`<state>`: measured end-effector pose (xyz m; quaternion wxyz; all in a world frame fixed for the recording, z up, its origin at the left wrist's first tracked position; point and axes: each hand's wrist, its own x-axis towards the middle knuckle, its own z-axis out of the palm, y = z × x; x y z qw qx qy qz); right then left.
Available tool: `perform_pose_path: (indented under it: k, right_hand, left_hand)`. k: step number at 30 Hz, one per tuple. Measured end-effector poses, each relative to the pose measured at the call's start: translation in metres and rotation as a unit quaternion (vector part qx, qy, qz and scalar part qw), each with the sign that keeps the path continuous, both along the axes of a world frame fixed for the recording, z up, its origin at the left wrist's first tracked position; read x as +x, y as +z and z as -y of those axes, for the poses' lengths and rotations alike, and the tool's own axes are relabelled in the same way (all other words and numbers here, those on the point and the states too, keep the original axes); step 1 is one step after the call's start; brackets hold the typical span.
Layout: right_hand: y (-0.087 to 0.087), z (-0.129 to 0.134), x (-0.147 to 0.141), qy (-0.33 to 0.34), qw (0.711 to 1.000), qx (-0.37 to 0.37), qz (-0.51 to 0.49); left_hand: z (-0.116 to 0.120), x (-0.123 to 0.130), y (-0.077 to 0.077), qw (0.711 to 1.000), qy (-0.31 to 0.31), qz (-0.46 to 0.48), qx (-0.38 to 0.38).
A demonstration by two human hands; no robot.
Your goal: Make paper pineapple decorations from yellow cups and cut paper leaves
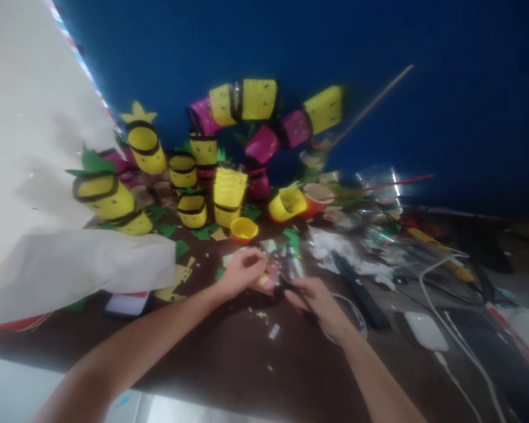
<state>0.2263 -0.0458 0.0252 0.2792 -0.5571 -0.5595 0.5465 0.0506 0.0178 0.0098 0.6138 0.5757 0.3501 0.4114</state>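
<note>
My right hand is closed around the dark handles of a pair of scissors, whose thin blades point up and left toward my other hand. Close to the blade tips, my left hand has its fingers pinched together; whatever is between them is too small and blurred to make out. Below and beside those fingers lies a pink piece with a small yellowish scrap on it. Just beyond my left hand stands a small yellow cup with an orange-red base.
Yellow and magenta decorated cups with black bands crowd the back. White sheet and phone lie left. To the right are crumpled white plastic, a dark bar-shaped object, a tape roll, a white case and cables.
</note>
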Motion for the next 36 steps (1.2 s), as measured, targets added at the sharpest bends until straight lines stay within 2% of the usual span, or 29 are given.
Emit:
perform_pose_path:
  k: [7, 16, 26, 36]
  right_hand:
    - [0.006, 0.000, -0.003, -0.004, 1.000, 0.012, 0.025]
    - [0.003, 0.001, -0.005, 0.002, 0.999, 0.004, 0.033]
    - [0.013, 0.001, -0.012, -0.010, 0.999, 0.003, 0.045]
    - [0.010, 0.002, -0.010, -0.011, 0.999, 0.006, 0.048]
  left_hand:
    - [-0.001, -0.001, -0.005, 1.000, -0.019, -0.001, 0.000]
    - [0.000, -0.001, -0.005, 1.000, -0.028, -0.013, 0.006]
    - [-0.001, -0.001, -0.008, 0.999, -0.031, -0.012, 0.009]
    - [0.000, -0.001, -0.004, 1.000, -0.027, -0.005, 0.004]
